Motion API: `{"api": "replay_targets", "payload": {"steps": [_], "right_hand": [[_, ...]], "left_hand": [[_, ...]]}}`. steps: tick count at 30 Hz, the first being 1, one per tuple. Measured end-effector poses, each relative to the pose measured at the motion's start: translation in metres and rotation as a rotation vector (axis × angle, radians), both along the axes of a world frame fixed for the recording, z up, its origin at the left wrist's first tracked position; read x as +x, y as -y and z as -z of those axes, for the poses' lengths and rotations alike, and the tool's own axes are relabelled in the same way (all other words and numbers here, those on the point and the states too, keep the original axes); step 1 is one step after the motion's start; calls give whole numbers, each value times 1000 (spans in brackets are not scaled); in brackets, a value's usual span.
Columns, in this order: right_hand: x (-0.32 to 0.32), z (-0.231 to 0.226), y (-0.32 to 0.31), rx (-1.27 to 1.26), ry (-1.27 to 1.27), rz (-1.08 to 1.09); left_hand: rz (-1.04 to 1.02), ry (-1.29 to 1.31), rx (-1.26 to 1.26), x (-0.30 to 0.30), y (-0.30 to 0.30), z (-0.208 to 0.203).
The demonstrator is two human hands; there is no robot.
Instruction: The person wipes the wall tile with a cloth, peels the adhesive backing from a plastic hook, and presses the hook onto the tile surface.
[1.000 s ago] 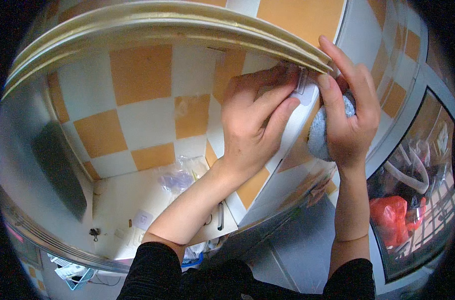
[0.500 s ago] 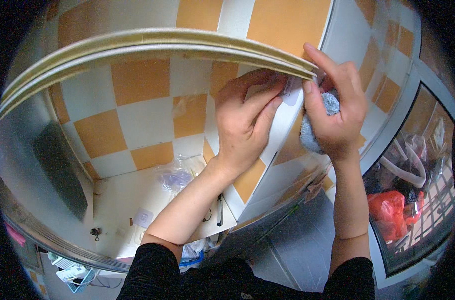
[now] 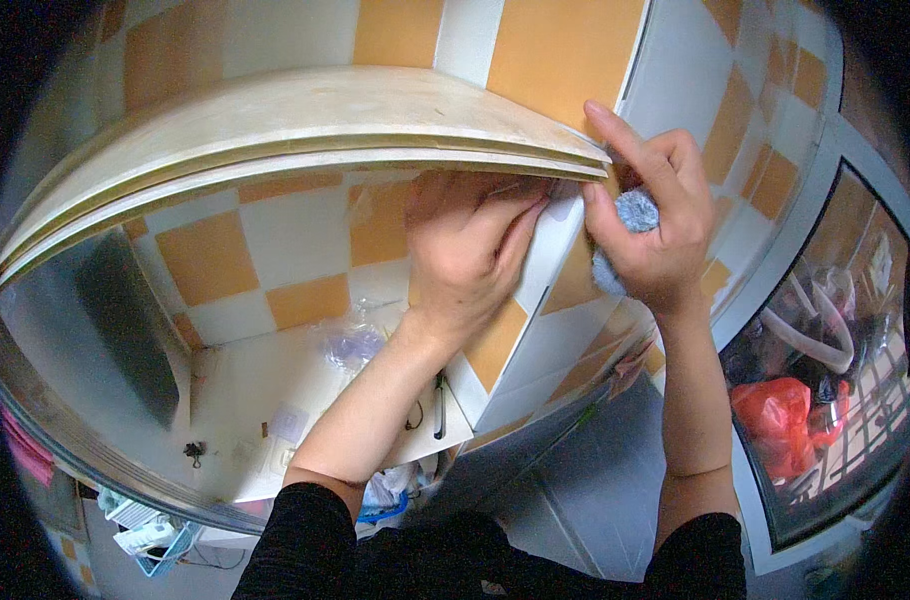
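My left hand (image 3: 470,255) lies flat against the white and orange tiled wall (image 3: 275,250), just under the edge of a cream shelf (image 3: 305,125), with its fingertips on a small clear or white piece (image 3: 565,205) stuck at the wall's corner. My right hand (image 3: 655,225) is closed around a crumpled blue-grey cloth or wad (image 3: 630,215), its index finger raised along the shelf's end, right beside the left fingertips.
Below is a white ledge (image 3: 265,390) with a clear plastic bag (image 3: 350,340), a small black clip (image 3: 193,452) and a dark pen-like thing (image 3: 440,405). A metal panel (image 3: 75,330) stands left. A window (image 3: 825,380) at right shows a red bag (image 3: 785,420) and white hoses.
The view has shifted so the shelf's top shows. My right hand has slid down and left with the wad, closer to my left fingertips at the corner.
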State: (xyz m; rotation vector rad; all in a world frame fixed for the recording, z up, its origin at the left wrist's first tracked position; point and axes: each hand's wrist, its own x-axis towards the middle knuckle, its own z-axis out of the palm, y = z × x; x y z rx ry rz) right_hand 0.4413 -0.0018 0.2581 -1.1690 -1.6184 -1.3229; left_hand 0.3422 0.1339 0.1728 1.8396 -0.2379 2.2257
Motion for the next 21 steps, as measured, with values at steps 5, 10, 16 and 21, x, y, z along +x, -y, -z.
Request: {"api": "replay_targets", "payload": {"steps": [5,10,16,21], "right_hand": [[-3,4,5,-33,11,26],[-5,13,5,-31,29,42],[-8,21,3,7,-51,17],[-3,29,4,5,-51,54]], "left_hand": [[6,-49,-8,-4,-2,9],[-4,-49,-54,-3,2,15],[14,-85,-133,-9,10,15],[-10,-103,-136,-10,17,22]]}}
